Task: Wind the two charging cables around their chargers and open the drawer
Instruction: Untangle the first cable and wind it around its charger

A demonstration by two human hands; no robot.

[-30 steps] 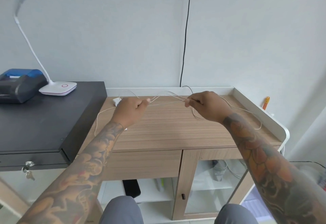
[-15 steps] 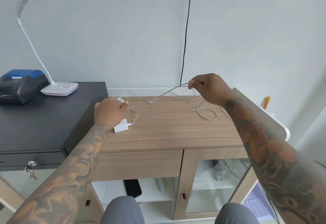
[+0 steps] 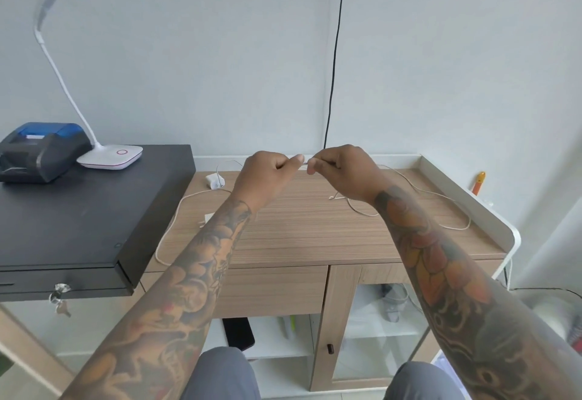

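Both hands raised over the wooden cabinet top (image 3: 315, 235), knuckles toward the camera, nearly touching at the fingertips. Left hand (image 3: 267, 176) clenched, thumb and forefinger pinched forward; right hand (image 3: 341, 172) likewise curled, pinching toward the left. A short bit of thin white cable (image 3: 305, 164) shows in the gap between the two pinches, so each hand appears to be grasping it, though the strand is very fine there.

From the right hand the cable runs off toward 3 o'clock, trails across the cabinet top and loops back near the raised right rim (image 3: 456, 198). A second loop lies under the right wrist, with a small plug end (image 3: 332, 198) resting on the wood.

One white charger (image 3: 214, 179) sits at about 10 o'clock from the left hand, near the back left corner of the top. A second cable (image 3: 171, 223) curves from that area down toward the front edge at 7 o'clock. Another small white piece (image 3: 206, 220) peeks out beside the left forearm; cannot tell whether it is the other charger.

Drawer (image 3: 274, 289) below the top is closed, at 6 o'clock from the hands. Glass door (image 3: 378, 330) to its right.

At 9 o'clock: black cash box (image 3: 78, 220) with keys (image 3: 61, 300) in its lock, a small printer (image 3: 37, 150) and a white desk lamp (image 3: 110, 156) on it. Black cord (image 3: 333, 53) hangs down the wall at 12 o'clock.
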